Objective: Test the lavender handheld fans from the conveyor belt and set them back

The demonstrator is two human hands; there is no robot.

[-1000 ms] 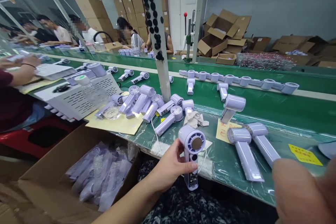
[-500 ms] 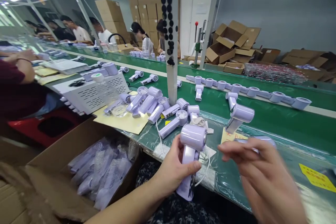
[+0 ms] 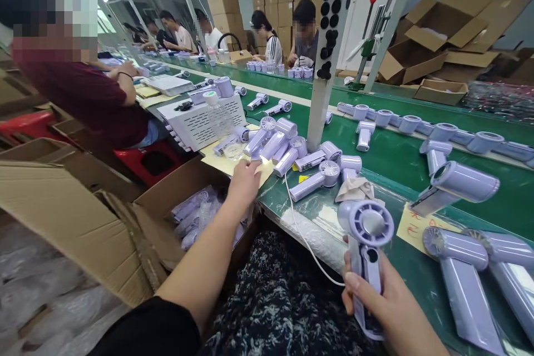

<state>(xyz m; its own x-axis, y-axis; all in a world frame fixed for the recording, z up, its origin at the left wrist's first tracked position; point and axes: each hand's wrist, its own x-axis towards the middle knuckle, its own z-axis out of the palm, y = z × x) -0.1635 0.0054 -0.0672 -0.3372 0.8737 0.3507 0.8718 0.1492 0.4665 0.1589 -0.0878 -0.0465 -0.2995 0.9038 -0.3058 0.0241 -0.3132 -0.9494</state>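
My right hand (image 3: 384,295) is wrapped around the handle of a lilac handheld fan (image 3: 371,225), held upright above the bench's front edge, its round grille towards me. Part of the handle's side looks uncovered. My left hand (image 3: 244,183) reaches to the edge of a yellow paper sheet (image 3: 214,158), fingers curled and pressed together; the fingertips are hidden, so what they hold, if anything, does not show. Just past it lies a pile of lilac fans (image 3: 273,144). Another fan (image 3: 311,183) lies nearer the middle, beside a white cable (image 3: 298,228).
Lilac fans (image 3: 463,272) lie at the right by a marked yellow note (image 3: 406,231). A green conveyor (image 3: 387,161) carries a row of fans. A white post (image 3: 319,111) rises behind the pile. An open carton (image 3: 167,183) holds bagged fans at left. Co-workers sit along the line.
The fan has passed from my left hand to my right and turned its grille towards me. My left hand has moved left to the yellow paper. The view has swung left.
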